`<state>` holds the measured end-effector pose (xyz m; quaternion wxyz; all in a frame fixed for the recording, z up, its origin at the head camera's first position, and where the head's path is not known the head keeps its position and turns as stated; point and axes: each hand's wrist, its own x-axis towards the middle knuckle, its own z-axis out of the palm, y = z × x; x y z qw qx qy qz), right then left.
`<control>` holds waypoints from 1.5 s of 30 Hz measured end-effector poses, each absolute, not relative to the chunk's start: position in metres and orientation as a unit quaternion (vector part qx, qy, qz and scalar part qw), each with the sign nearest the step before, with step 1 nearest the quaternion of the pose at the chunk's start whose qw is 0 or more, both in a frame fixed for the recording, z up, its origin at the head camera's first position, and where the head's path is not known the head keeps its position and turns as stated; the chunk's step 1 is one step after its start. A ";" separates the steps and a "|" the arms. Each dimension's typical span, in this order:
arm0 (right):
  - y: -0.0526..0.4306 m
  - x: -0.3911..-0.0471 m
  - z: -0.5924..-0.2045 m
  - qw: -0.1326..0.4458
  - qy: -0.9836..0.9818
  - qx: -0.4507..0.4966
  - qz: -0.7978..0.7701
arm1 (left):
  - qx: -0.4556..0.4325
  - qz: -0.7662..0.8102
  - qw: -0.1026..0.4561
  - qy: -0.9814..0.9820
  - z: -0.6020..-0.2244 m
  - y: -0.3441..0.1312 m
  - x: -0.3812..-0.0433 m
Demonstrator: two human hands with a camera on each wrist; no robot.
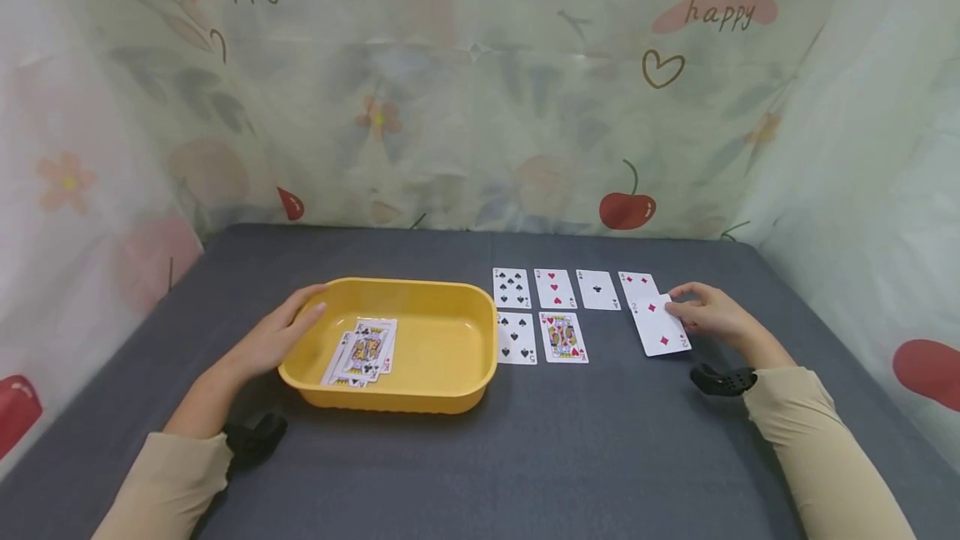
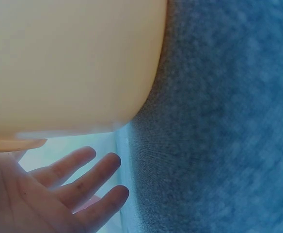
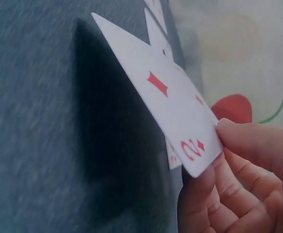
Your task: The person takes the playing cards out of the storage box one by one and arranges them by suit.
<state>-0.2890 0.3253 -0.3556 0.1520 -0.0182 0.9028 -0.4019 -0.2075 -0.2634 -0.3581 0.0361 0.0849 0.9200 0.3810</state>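
Note:
My right hand (image 1: 708, 315) pinches a two of diamonds (image 1: 662, 327) between thumb and fingers at its upper right corner. In the right wrist view this card (image 3: 168, 104) is tilted, with a dark shadow on the cloth beside it. It overlaps another diamond card (image 1: 637, 282) in the head view. At the left end of a yellow tray (image 1: 431, 336), my left hand (image 1: 281, 327) rests at the rim. The left wrist view shows its fingers (image 2: 90, 179) spread and loosely extended outside the tray wall; the thumb is hidden there. Several overlapping cards (image 1: 366, 348) lie in the tray, a king uppermost.
Right of the tray lie a seven of spades (image 1: 512, 290), a hearts card (image 1: 555, 290) and an ace of clubs (image 1: 598, 291). Nearer are a spades card (image 1: 517, 340), partly behind the tray rim, and a king of hearts (image 1: 564, 338). A patterned curtain (image 1: 472, 107) surrounds the grey tabletop (image 1: 480, 473).

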 end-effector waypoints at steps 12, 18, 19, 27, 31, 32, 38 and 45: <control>0.332 -0.288 -0.365 0.158 0.920 -0.004 -0.360 | 0.082 0.381 0.038 0.920 -0.358 -0.263 -0.207; 0.332 -0.287 -0.368 0.151 0.921 -0.005 -0.358 | 0.077 0.380 0.043 0.921 -0.358 -0.263 -0.208; 0.333 -0.287 -0.368 0.150 0.922 -0.002 -0.358 | 0.077 0.380 0.043 0.921 -0.359 -0.264 -0.208; 0.326 -0.284 -0.358 0.129 0.932 0.003 -0.337 | 0.080 0.382 0.042 0.920 -0.360 -0.264 -0.209; 0.312 -0.285 -0.348 0.129 0.931 -0.028 -0.341 | 0.078 0.382 0.042 0.920 -0.360 -0.264 -0.209; 0.308 -0.285 -0.346 0.128 0.929 -0.042 -0.345 | 0.079 0.382 0.041 0.920 -0.360 -0.264 -0.209; 0.270 -0.284 -0.331 0.119 0.911 -0.115 -0.378 | 0.079 0.382 0.039 0.920 -0.361 -0.265 -0.209; 0.218 -0.281 -0.317 0.120 0.900 -0.164 -0.386 | 0.076 0.380 0.042 0.921 -0.362 -0.265 -0.210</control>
